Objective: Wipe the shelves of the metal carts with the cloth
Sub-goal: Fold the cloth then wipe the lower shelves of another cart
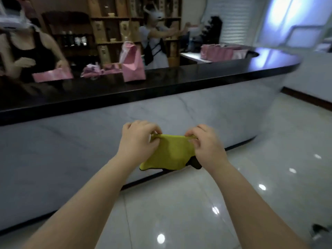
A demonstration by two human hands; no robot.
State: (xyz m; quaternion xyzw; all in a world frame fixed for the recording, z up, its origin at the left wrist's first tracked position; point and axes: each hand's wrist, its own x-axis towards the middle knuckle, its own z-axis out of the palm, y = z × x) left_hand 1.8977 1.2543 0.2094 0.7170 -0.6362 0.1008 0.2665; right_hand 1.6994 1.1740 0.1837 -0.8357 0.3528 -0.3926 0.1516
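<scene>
- Cloth first: the yellow-green cloth (169,152) with a dark edge hangs in the air between my two hands, stretched along its top edge, its lower corners drooping.
- Left hand (137,141) has its fingers curled, pinching the cloth's upper left corner.
- Right hand (206,142) pinches the upper right corner in the same way, fingers curled over the fabric.
- Both my forearms reach forward from the bottom of the view, bare.
- Behind the cloth stands a long counter with a glossy black top (161,87) and a pale grey marbled front (71,150).
- Below is a shiny white tiled floor (179,212) with spots of reflected light.
- On the counter top sits an upright pink paper bag (133,69), with more pink bags (222,52) farther right.
- Two other people (154,42) stand behind the counter in front of wooden shelves (111,33); the view there is blurred.
</scene>
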